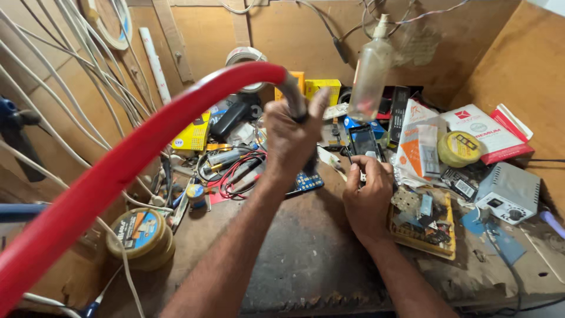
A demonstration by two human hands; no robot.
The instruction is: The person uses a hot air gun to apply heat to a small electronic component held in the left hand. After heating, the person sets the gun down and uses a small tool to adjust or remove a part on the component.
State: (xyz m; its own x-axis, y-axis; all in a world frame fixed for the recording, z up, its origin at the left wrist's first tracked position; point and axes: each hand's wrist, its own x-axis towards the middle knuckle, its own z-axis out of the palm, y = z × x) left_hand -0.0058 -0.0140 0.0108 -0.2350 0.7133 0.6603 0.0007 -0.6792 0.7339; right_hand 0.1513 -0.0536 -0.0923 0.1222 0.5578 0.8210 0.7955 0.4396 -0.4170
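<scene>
- Your left hand [289, 136] is closed around the dark nozzle end of a red hose [118, 171], thumb raised alongside it; the hose arches up over the left of the bench [306, 259] and sweeps down toward you, so the grip near its tip seems to be what steers the end.
- Your right hand [368, 194] is pinched on a small dark phone [364, 142] lying flat at mid-bench, fingers bent over its near edge, apparently steadying it just beside the nozzle.
- Close right of that hand sits a yellow tray of circuit parts [422, 222], and beyond it a grey box with a knob [507, 191].
- A clear plastic bottle [369, 76] hangs above the phone.
- Left of your forearm lie red and black wires [238, 174] and a round tin [141, 235]; the clutter crowds the working spot on both sides.
</scene>
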